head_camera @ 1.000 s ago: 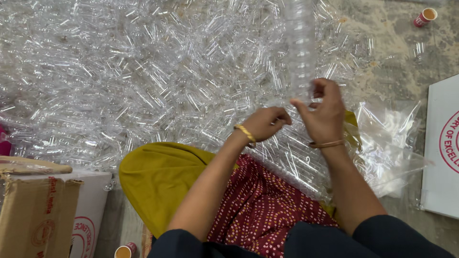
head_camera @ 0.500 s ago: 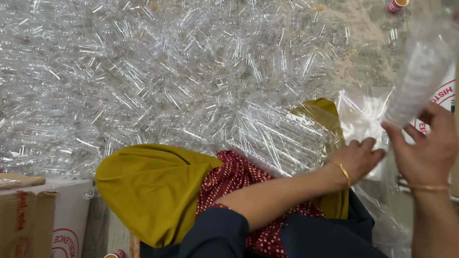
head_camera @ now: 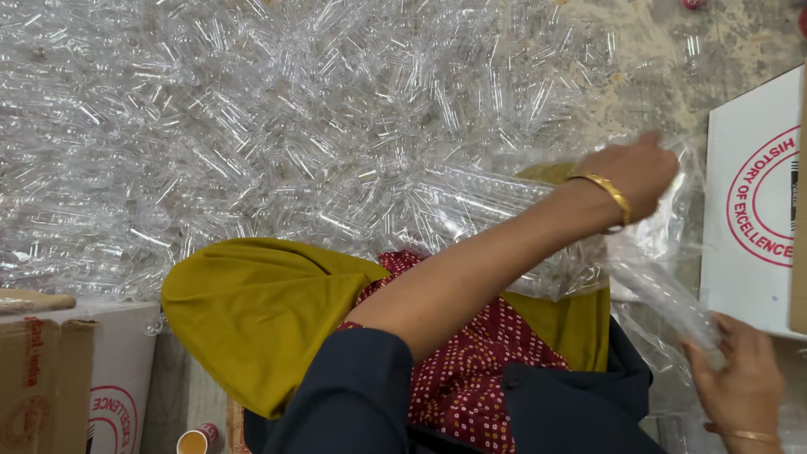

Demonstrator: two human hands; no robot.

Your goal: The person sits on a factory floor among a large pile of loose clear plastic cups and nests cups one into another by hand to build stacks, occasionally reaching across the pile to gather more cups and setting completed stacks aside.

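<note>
Two hands are busy at one clear plastic bag [head_camera: 664, 269], which lies just in front of the person's yellow-draped knee [head_camera: 252, 311] and against the white box [head_camera: 756, 202] to the right. Nearest the body, the right hand [head_camera: 740, 370] sits at the near end of the bag, below the box; its fingers [head_camera: 714, 349] curl around a stack of clear tubes [head_camera: 664, 294] that is wrapped in the film. How tightly they grip I cannot tell, as the film blurs the fingertips. Beyond it, the left hand [head_camera: 635, 172] reaches across the lap to the far end of the bag, its fingers bent down into the crumpled film; whether they pinch the film or only press on it is not clear.

To do this well, I judge the near hand should keep the stack straight and supported along its length, since nested tubes slide apart easily. The far hand should hold the film away from the stack, so nothing snags. Slow, even movement would suit such slippery, light pieces.

Farther from the bag, a huge heap of loose clear tubes [head_camera: 294, 126] covers the floor to the left and beyond.
</note>
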